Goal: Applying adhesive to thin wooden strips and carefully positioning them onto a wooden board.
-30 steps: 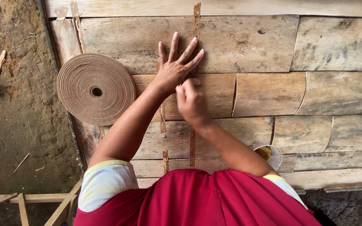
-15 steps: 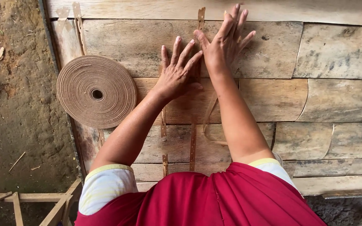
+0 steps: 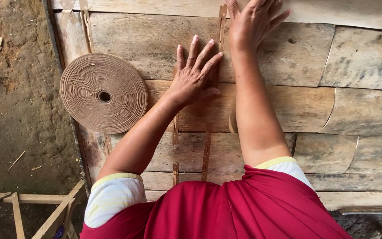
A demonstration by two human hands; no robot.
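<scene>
Flat against the surface, both hands are pressing a thin brown tape strip onto overlapping sheets of pale wood veneer. The left hand lies palm down with fingers spread wide, holding nothing; its fingertips reach toward the strip, which runs up just at its 3 o'clock side. The right hand sits further up, at about 1 o'clock from the left, also open and flat, fingers fanned, its heel close beside the same strip; the upper fingertips run out of view.

From the top edge the strip comes down past both hands and carries on below the left wrist toward the person's red garment. A second, shorter strip lies parallel just at its 9 o'clock side, partly hidden under the left forearm. At 9 o'clock from the left hand rests a large roll of brown tape, lying flat on the sheet edge, well apart from both hands. Beyond it is bare dirt floor with wood scraps, and a wooden frame at 7 o'clock.

Judging by how things lie, this seam looks taped along most of its visible length, and the pressing-down is under way near the top. Several sheet joints toward 3 o'clock show no tape yet.
</scene>
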